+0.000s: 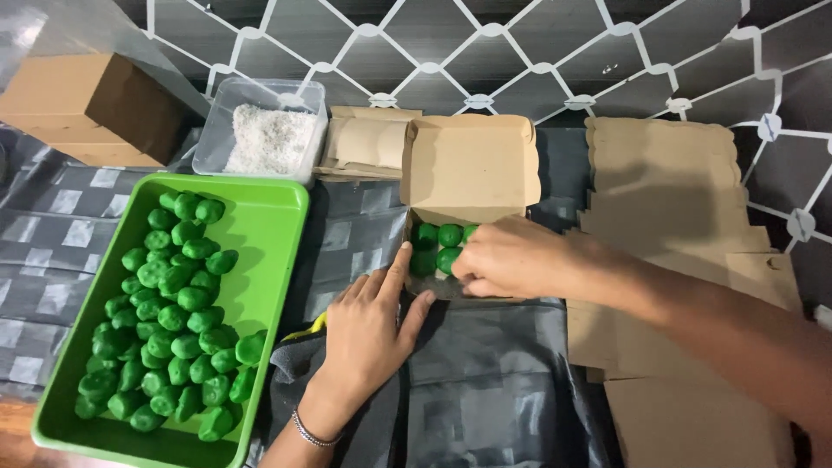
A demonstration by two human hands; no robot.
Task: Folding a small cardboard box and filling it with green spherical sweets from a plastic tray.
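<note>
The balls [173, 321] are bright green, lying in a lighter green tray [273, 217]. The box [468, 169] and the flat cartons [667, 199] are plain brown. The tub [227, 117] is clear, its flakes [270, 139] white. The worktop [52, 225] cover shows grey checks; the wall [520, 52] is dark with white diamond lines.

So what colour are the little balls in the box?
Green balls in the brown box, seen from the head camera.

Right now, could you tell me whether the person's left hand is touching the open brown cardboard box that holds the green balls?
Touching. The head view shows the left hand with its index finger and fingertips pressed against the near left edge of the open brown cardboard box.
</note>
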